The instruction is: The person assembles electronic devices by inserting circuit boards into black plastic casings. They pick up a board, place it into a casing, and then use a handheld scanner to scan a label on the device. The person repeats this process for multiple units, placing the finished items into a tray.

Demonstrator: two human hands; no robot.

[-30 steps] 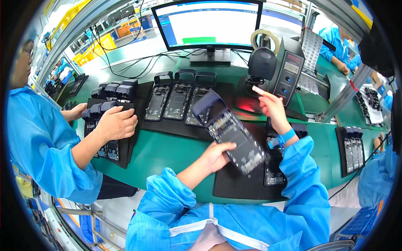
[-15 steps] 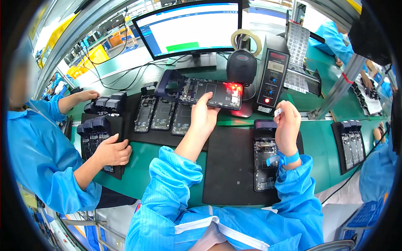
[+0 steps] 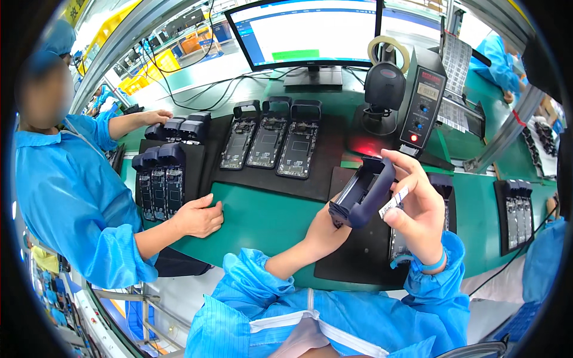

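Observation:
My left hand is closed round a phone-like device with a dark blue loop-shaped frame on one end. The device is tipped up, frame end toward me, so its circuit face is mostly hidden. Close against the frame, my right hand pinches a small white printed label between thumb and fingers. Behind that hand and partly covered by it, a second open device lies on a black mat.
Three open devices lie on a black mat at the left. A co-worker's hand rests near more devices. Behind stand a scanner with a tape roll on it, a label dispenser and a monitor.
My left hand has brought the device from the scanner toward me and tipped it up. My right hand has come in beside it with the label. The view has shifted left.

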